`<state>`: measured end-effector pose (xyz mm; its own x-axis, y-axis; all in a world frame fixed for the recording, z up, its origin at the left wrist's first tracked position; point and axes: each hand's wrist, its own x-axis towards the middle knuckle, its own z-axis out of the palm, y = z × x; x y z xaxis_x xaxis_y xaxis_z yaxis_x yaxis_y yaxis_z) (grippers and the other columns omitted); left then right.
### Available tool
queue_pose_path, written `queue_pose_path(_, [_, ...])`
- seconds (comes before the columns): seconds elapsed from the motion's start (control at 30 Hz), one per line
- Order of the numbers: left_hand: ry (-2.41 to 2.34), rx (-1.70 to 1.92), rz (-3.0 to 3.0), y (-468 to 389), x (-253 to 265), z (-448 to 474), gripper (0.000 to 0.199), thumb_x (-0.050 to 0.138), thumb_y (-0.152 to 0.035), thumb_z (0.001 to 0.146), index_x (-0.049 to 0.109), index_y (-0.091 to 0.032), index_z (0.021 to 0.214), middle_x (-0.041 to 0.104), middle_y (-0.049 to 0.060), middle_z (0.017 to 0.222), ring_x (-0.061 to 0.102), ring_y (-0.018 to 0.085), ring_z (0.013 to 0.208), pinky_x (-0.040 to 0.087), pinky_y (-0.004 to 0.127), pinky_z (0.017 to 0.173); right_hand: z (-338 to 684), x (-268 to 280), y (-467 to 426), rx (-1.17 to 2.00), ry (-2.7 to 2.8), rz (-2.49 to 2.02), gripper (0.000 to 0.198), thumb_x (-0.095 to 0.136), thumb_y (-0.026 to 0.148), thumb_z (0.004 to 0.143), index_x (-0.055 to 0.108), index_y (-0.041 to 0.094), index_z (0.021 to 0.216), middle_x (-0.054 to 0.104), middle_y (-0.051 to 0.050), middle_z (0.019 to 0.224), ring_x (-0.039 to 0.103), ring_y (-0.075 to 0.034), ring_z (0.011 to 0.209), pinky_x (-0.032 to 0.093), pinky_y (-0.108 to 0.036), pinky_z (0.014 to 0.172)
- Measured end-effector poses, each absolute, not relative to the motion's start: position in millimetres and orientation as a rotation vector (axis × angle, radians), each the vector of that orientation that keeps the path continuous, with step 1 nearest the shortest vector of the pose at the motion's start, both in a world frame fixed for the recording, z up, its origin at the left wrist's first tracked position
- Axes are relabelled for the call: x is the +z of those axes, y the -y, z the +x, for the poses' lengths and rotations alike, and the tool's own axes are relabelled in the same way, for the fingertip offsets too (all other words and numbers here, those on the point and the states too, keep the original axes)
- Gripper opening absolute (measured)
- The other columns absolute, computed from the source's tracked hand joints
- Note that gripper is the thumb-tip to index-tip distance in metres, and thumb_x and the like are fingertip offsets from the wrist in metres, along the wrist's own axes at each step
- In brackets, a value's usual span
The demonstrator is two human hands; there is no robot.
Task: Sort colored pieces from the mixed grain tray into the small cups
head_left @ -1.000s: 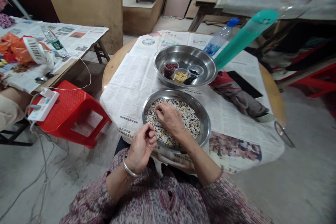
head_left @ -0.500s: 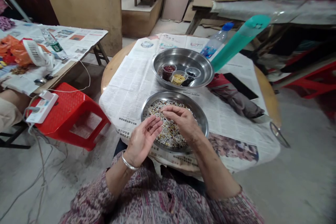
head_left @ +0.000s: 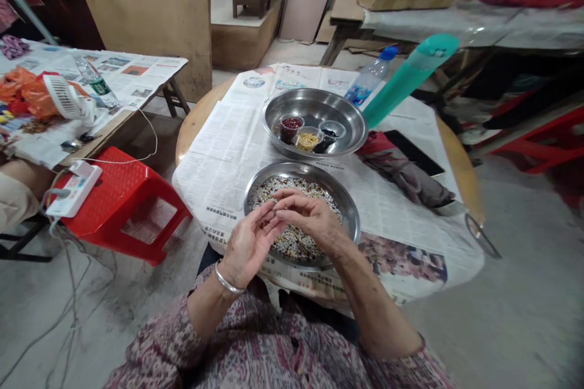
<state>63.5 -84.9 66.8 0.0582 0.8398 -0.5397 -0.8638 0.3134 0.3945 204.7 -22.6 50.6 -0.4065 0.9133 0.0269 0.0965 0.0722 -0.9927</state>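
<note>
My left hand point(head_left: 246, 249) is palm up and cupped over the near edge of a steel basin point(head_left: 352, 213), with a few small dark red beans point(head_left: 261, 225) on its fingers. Close above that palm is my right hand point(head_left: 314, 219), thumb and fingers drawn together in a pinch; whatever is between the tips cannot be made out. Below both hands the basin holds a mix of white, yellow, dark and red grains point(head_left: 296, 244). Behind it, a second steel basin point(head_left: 356, 140) holds a cup of red beans point(head_left: 291, 127), a cup of yellow grains point(head_left: 308, 139) and cups with black ones point(head_left: 329, 132).
Newspaper point(head_left: 219, 164) covers the round table. To the right are a water bottle point(head_left: 365, 80), a green tube-like object point(head_left: 410, 79), a folded umbrella point(head_left: 406, 173) and a dark flat tablet point(head_left: 415, 152). A red stool point(head_left: 123, 194) with a power strip point(head_left: 75, 188) stands left, near another person's leg point(head_left: 18, 194).
My right hand has moved left from over the grains to my left palm, its fingertips now at the left fingers. My left fingers have curled slightly. The view has shifted a little.
</note>
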Motion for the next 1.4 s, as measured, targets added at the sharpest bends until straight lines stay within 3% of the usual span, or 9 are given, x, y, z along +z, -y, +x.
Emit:
queue_pose_path(0.27, [-0.857,1.248,-0.104,111.9,74.3,54.9,0.016,0.056,-0.015,0.092,0.071,-0.008,0.092,0.069,0.010,0.089,0.065,0.013,0.082,0.053,0.026,0.084,183.5,30.7,6.5,0.952,1.972,-1.192,0.011,0.063,0.023,0.084,0.074,0.020,0.085,0.070,-0.005,0.089,0.063,-0.018,0.081,0.049,-0.035,0.081])
queue_pose_path(0.47, [-0.863,1.252,-0.152,115.0,71.0,51.5,0.016,0.057,-0.015,0.091,0.071,-0.007,0.091,0.067,0.010,0.086,0.064,0.013,0.080,0.052,0.025,0.081,163.5,19.4,0.6,0.556,2.331,-1.261,0.019,0.054,0.017,0.090,0.073,0.021,0.090,0.070,-0.008,0.096,0.061,-0.021,0.093,0.045,-0.032,0.083])
queue_pose_path(0.63, [-0.863,1.246,-0.161,114.0,70.5,50.9,0.019,0.055,-0.015,0.093,0.072,-0.006,0.091,0.067,0.010,0.085,0.064,0.013,0.079,0.053,0.025,0.079,158.5,20.4,-1.7,0.424,2.455,-1.308,0.022,0.051,0.015,0.091,0.072,0.021,0.091,0.070,-0.008,0.095,0.059,-0.022,0.093,0.043,-0.031,0.081])
queue_pose_path(0.9, [-0.869,1.247,-0.130,113.6,70.6,51.8,0.021,0.053,-0.015,0.094,0.072,-0.006,0.093,0.069,0.011,0.089,0.066,0.014,0.082,0.053,0.027,0.085,161.7,20.9,-0.8,0.419,2.380,-1.347,0.016,0.053,0.017,0.085,0.068,0.020,0.083,0.068,-0.009,0.093,0.059,-0.023,0.091,0.042,-0.034,0.082])
queue_pose_path(1.1, [-0.860,1.243,-0.092,106.3,74.2,55.2,0.023,0.051,-0.017,0.095,0.071,-0.006,0.099,0.070,0.016,0.108,0.067,0.019,0.097,0.052,0.032,0.094,187.1,41.7,8.9,0.772,1.937,-1.275,0.012,0.057,0.023,0.081,0.068,0.020,0.076,0.069,-0.003,0.082,0.060,-0.016,0.076,0.046,-0.031,0.075])
queue_pose_path(1.27, [-0.801,1.295,-0.047,95.4,69.7,62.6,0.022,0.051,-0.017,0.096,0.071,-0.007,0.097,0.071,0.012,0.100,0.067,0.014,0.088,0.053,0.029,0.091,201.0,65.6,22.1,1.119,1.977,-0.980,0.011,0.065,0.029,0.080,0.074,0.023,0.080,0.073,-0.002,0.088,0.066,-0.016,0.083,0.050,-0.032,0.079])
queue_pose_path(1.4, [-0.824,1.292,-0.054,94.3,66.5,65.0,0.018,0.054,-0.014,0.094,0.070,-0.006,0.097,0.071,0.013,0.097,0.068,0.015,0.089,0.054,0.028,0.090,198.8,53.2,12.7,0.969,1.821,-1.184,0.017,0.062,0.032,0.083,0.075,0.020,0.083,0.073,-0.003,0.080,0.061,-0.014,0.066,0.049,-0.030,0.065])
